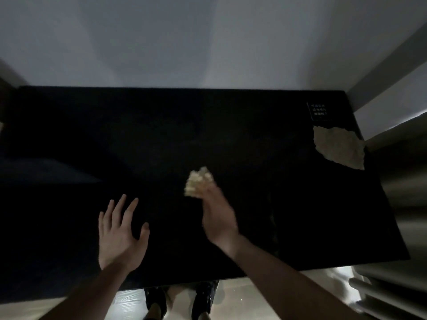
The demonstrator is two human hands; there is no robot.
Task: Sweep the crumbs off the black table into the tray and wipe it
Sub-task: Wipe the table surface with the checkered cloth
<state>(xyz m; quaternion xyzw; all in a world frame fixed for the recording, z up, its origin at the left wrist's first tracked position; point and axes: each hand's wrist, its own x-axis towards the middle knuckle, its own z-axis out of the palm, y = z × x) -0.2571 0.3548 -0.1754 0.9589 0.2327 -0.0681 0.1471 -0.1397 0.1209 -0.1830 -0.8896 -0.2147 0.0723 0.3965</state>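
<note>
We see our two bare forearms, no sleeves reaching the wrists, and dark shoes (203, 301) below the table's near edge.

Matte black rectangular table top (161, 139), uniform, no pattern. Pale cream crumpled wad (199, 181) at centre, lumpy texture. At 2 o'clock: beige-tan ragged-edged patch (338, 146), mottled; above it a small black label with white characters (319, 111), 3 rows. Plain grey-white wall (208, 42) at 12 o'clock. Black shoes (203, 299) at 6 o'clock.
</note>
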